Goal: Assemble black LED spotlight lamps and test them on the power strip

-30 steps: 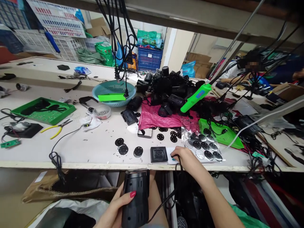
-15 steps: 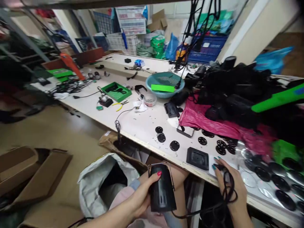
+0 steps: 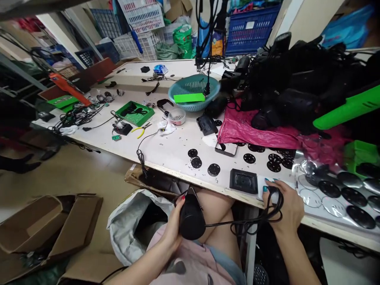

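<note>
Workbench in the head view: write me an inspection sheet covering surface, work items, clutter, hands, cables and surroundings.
Surface: white bench, with dark specks too small to identify.
Work items: black housing, round-ended, held off the bench; black rectangular part lying at the bench's front edge.
Clutter: black discs, pink sheet, heaped black devices, yellow-handled pliers, green tray, blue-green basket.
Hands: left hand grips the housing; right hand holds looped black cord beside the rectangular part.
Cables: the cord runs from the housing to the right hand; hanging cables dangle above the basket.
Surroundings: open pale sack and cardboard box below bench level; blue crate beyond the bench.
</note>
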Demonstrator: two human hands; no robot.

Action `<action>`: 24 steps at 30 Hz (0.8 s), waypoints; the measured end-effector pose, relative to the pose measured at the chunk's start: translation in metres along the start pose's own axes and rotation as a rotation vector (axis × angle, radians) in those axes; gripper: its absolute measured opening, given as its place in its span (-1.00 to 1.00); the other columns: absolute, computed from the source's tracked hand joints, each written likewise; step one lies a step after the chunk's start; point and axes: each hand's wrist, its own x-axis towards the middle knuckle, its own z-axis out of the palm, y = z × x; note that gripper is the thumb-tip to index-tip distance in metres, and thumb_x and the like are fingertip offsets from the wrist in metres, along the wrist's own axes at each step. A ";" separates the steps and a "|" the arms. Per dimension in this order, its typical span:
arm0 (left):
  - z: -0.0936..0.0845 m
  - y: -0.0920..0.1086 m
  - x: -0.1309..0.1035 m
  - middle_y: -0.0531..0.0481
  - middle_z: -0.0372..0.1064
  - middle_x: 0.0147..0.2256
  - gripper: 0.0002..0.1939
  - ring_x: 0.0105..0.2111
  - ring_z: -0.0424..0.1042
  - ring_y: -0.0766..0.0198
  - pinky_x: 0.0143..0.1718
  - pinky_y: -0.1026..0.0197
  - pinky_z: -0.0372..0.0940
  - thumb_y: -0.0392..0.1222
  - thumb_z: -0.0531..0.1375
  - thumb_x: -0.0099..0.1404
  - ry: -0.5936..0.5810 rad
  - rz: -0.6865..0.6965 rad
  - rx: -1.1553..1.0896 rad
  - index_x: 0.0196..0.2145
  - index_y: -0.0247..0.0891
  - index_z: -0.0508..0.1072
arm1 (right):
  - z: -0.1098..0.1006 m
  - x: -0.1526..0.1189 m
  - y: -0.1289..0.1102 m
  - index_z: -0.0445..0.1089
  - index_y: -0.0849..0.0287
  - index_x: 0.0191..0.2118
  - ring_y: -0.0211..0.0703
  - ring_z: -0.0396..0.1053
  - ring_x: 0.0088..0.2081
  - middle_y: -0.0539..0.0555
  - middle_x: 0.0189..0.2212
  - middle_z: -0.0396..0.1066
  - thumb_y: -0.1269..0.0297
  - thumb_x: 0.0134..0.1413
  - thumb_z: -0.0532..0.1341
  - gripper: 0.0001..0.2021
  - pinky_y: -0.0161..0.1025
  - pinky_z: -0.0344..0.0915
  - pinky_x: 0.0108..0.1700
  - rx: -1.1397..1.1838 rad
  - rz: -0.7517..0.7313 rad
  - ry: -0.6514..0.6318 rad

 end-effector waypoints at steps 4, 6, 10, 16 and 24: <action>0.005 -0.002 -0.002 -0.05 0.58 -0.27 -0.71 -0.31 0.56 0.25 -0.22 0.28 0.43 -0.18 0.24 0.31 0.027 -0.006 0.031 -0.02 -0.27 0.50 | 0.002 0.007 -0.002 0.41 0.18 -0.11 0.05 0.45 -0.21 0.15 -0.21 0.54 0.19 0.19 0.13 -0.76 -0.06 0.28 -0.11 -0.099 -0.078 0.096; 0.005 -0.002 -0.006 -0.07 0.58 -0.25 -0.70 -0.26 0.56 0.22 -0.18 0.26 0.44 -0.15 0.25 0.31 0.040 -0.032 0.032 -0.02 -0.27 0.49 | 0.002 0.008 -0.002 0.41 0.17 -0.15 0.02 0.45 -0.22 0.14 -0.24 0.55 0.22 0.19 0.14 -0.80 -0.09 0.28 -0.12 -0.105 -0.087 0.097; 0.001 -0.005 -0.015 -0.09 0.58 -0.21 -0.73 -0.20 0.56 0.21 -0.16 0.28 0.44 -0.11 0.26 0.31 0.010 -0.042 0.027 -0.09 -0.29 0.52 | 0.001 0.008 -0.002 0.42 0.17 -0.17 0.01 0.44 -0.22 0.12 -0.28 0.55 0.27 0.17 0.15 -0.83 -0.11 0.27 -0.13 -0.093 -0.069 0.105; -0.006 -0.013 -0.025 -0.09 0.59 -0.24 -0.73 -0.24 0.56 0.23 -0.22 0.28 0.48 -0.05 0.20 0.36 0.034 -0.066 -0.022 -0.13 -0.29 0.53 | 0.001 0.008 -0.005 0.42 0.17 -0.20 0.00 0.42 -0.24 0.11 -0.33 0.53 0.33 0.14 0.17 -0.87 -0.13 0.25 -0.16 -0.099 -0.040 0.120; -0.001 -0.012 -0.025 -0.04 0.58 -0.38 -0.78 -0.48 0.51 0.34 -0.41 0.34 0.47 -0.10 0.19 0.38 0.029 -0.105 -0.047 -0.22 -0.32 0.51 | 0.002 0.007 -0.002 0.42 0.14 -0.20 -0.01 0.39 -0.24 0.08 -0.34 0.51 0.30 0.13 0.15 -0.85 -0.16 0.21 -0.15 -0.105 -0.029 0.120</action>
